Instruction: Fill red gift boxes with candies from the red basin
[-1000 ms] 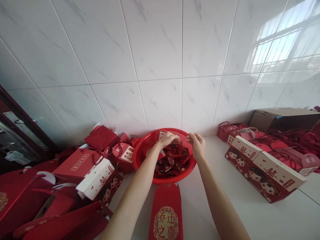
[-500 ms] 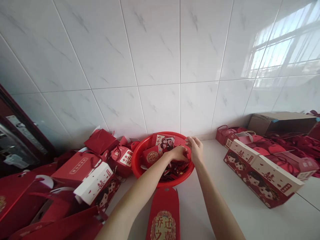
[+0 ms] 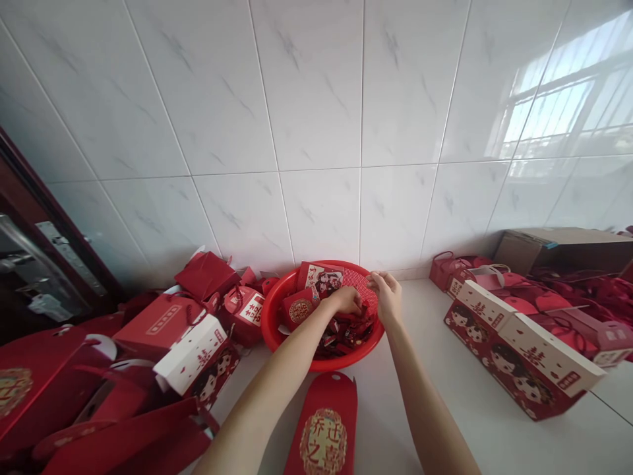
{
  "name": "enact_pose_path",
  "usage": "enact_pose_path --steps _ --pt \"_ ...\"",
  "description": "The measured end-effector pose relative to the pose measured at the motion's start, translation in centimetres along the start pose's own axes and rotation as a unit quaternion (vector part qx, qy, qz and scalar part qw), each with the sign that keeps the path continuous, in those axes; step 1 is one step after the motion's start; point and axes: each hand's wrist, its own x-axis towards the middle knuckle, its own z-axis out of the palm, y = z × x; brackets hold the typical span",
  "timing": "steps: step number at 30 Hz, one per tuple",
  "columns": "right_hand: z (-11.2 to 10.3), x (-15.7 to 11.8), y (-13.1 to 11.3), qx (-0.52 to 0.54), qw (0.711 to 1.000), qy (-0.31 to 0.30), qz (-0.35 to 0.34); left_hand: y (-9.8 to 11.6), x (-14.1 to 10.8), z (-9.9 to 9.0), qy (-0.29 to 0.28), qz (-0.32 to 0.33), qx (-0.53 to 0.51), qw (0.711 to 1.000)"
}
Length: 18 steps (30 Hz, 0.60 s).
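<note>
A round red plastic basket [image 3: 270, 323] stands against the wall, with small dark-red wrapped packets [image 3: 341, 340] heaped in it. My left hand [image 3: 347, 301] reaches inside, its fingers closed on a small red packet [image 3: 364, 308] above the heap. At the basket's right edge is my right hand [image 3: 388, 293], thumb and fingertips pinched together over the rim; what they hold, if anything, is hidden. Two printed red cards or boxes [image 3: 301, 308] lean inside at the left and back. Before the basket lies a flat red box [image 3: 324, 422] with a gold emblem.
Red gift boxes [image 3: 153, 323] pile up on the left beside a dark door frame [image 3: 54, 224]. White-and-red boxes [image 3: 524, 349] stand in a row on the right, near an open cardboard carton [image 3: 558, 241]. A tiled wall [image 3: 321, 132] rises behind.
My left hand has lifted slightly and shifted left within the basket, showing more of the packets below it. The right hand stays at the rim. The view has turned a little.
</note>
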Motion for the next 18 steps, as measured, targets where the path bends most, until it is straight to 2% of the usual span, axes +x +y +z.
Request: enact_pose_path --steps 3,5,9,13,16,18 --pt "0.0 0.0 -0.2 -0.014 1.0 -0.008 0.004 -0.6 -0.5 -1.9 0.051 -0.002 -0.043 0.998" --pt "0.0 -0.1 -0.4 -0.034 0.999 -0.023 0.007 -0.8 -0.9 -3.0 0.106 0.007 -0.107 0.989" --pt "0.2 -0.5 -0.6 -0.085 0.992 -0.097 0.015 -0.2 -1.4 -4.0 0.194 0.038 -0.282 0.939" --pt "0.4 -0.7 -0.6 -0.073 0.982 -0.166 0.044 0.5 -1.5 -3.9 0.21 0.067 -0.335 0.916" --pt "0.5 -0.7 -0.7 -0.048 0.989 -0.137 0.039 0.6 -1.2 -3.6 0.217 0.064 -0.329 0.917" --pt "0.4 -0.5 -0.8 -0.035 0.995 -0.094 0.028 0.5 -0.9 -3.3 0.191 0.044 -0.256 0.946"
